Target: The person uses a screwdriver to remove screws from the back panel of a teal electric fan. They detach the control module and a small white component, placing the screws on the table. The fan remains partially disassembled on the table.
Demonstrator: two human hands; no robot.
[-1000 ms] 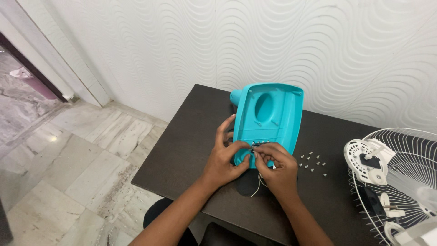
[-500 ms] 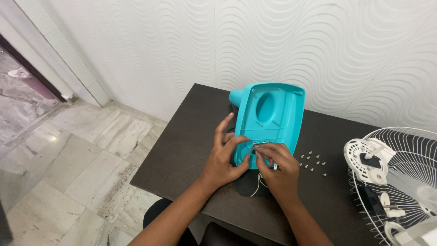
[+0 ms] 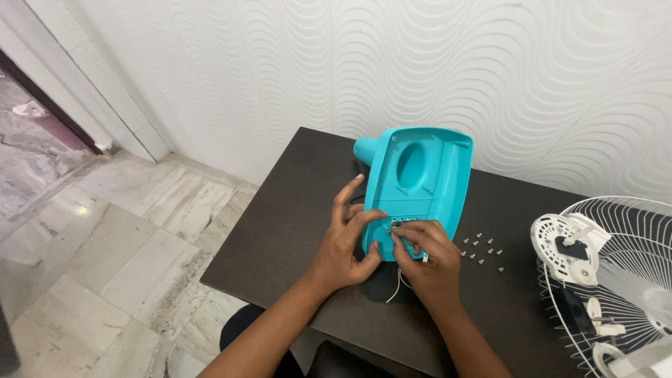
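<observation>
Both hands, left (image 3: pixel 344 248) and right (image 3: pixel 428 260), grip teal housing (image 3: pixel 420 185); contents perhaps switches.

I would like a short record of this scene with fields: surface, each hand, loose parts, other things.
surface: dark table beside white wavy wall
left hand: steadies the turquoise fan base, underside up
right hand: fingertips at the row of small parts on the base's near edge; white wire below
loose parts: screws on table, right of base
other: white fan grille at right

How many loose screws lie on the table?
About 9 small silver screws lie clustered on the dark table, right of the turquoise plastic fan base; the right hand may hide more.
</observation>
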